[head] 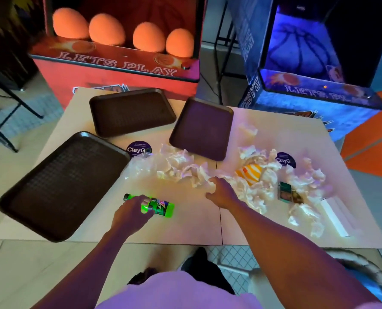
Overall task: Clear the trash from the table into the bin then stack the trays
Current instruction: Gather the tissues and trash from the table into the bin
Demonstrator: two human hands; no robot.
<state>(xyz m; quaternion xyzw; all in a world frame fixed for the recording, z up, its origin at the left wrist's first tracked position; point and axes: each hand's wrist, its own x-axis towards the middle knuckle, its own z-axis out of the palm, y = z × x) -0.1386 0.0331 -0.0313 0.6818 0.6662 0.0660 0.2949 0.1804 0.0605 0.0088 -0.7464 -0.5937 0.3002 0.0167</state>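
Note:
A green soda bottle (160, 207) lies on its side near the table's front, and my left hand (132, 211) grips it around the neck end. My right hand (221, 190) pinches crumpled white paper (199, 175) in the table's middle. More crumpled napkins (263, 190) spread to the right around a yellow striped wrapper (250, 172) and a small green box (288, 194). Three dark brown trays lie apart: one at front left (58, 186), one at back left (129, 111), one at back middle (202, 128).
The pale table (181, 228) also bears two round purple stickers (138, 149) (284, 160), clear plastic film (141, 166) and a white paper strip (334, 216). Arcade basketball machines stand behind it, red (118, 63) and blue (314, 90). A rope-rimmed basket (368, 268) sits at lower right.

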